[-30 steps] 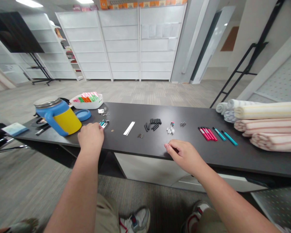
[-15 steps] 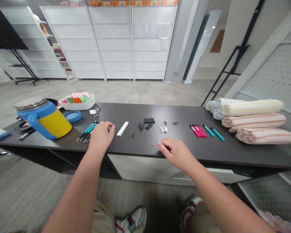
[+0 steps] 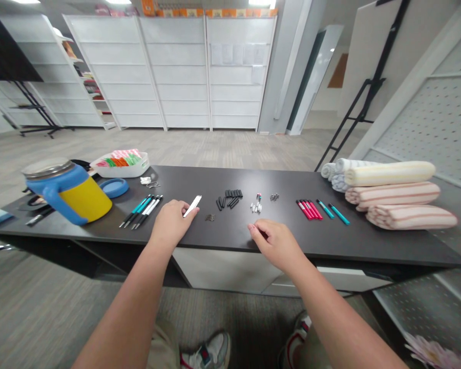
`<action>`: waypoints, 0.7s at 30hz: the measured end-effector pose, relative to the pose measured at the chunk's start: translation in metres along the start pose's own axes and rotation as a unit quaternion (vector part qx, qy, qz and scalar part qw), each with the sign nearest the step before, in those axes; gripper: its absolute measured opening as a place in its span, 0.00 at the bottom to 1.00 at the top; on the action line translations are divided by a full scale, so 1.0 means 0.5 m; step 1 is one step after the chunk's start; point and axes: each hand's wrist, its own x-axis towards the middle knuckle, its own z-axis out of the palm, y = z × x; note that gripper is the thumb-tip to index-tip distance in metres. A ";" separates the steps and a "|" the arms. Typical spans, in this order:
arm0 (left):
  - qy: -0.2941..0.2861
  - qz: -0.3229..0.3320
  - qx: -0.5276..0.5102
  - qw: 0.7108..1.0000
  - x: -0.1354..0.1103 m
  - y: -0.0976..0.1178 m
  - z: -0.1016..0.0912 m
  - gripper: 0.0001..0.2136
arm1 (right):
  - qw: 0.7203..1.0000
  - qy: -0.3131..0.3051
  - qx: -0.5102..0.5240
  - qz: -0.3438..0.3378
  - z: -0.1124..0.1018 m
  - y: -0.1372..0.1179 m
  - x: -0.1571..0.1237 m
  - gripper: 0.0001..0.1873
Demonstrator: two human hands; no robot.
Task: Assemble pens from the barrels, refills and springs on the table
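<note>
My left hand point(image 3: 171, 221) has its thumb and forefinger closed around the lower part of the thin white pen refills point(image 3: 194, 203) on the dark tabletop. To its left lies a row of assembled pens point(image 3: 142, 211) with blue, black and white barrels. My right hand point(image 3: 274, 238) rests at the front edge, fingers curled and thumb against them, with nothing visible inside. Between the hands lie small springs point(image 3: 210, 218), black grips point(image 3: 230, 199) and small white parts point(image 3: 256, 206). Right of these are small metal parts point(image 3: 274, 197), red barrels point(image 3: 309, 209) and blue barrels point(image 3: 333, 211).
A blue and yellow mug point(image 3: 71, 192) stands at the left, beside a blue lid point(image 3: 114, 187) and a white basket point(image 3: 136, 168) of colourful packets. Rolled towels point(image 3: 397, 197) are stacked at the right end. The table's front edge point(image 3: 230, 250) runs below both hands.
My left hand has moved right from the assembled pens to the white refills, uncovering the white-barrelled pens. My right hand stays in its place. The view has shifted slightly.
</note>
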 end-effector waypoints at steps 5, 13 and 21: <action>0.009 0.005 0.056 0.998 -0.006 0.028 0.011 0.15 | 1.000 -0.009 -0.004 -0.010 0.002 0.001 0.000 0.22; 0.005 -0.020 0.082 0.996 -0.005 0.039 0.017 0.14 | 0.997 -0.038 -0.047 -0.047 -0.002 -0.002 -0.004 0.21; 0.009 -0.011 0.091 0.996 -0.004 0.038 0.015 0.15 | 0.984 0.015 -0.176 0.000 -0.052 0.057 -0.021 0.20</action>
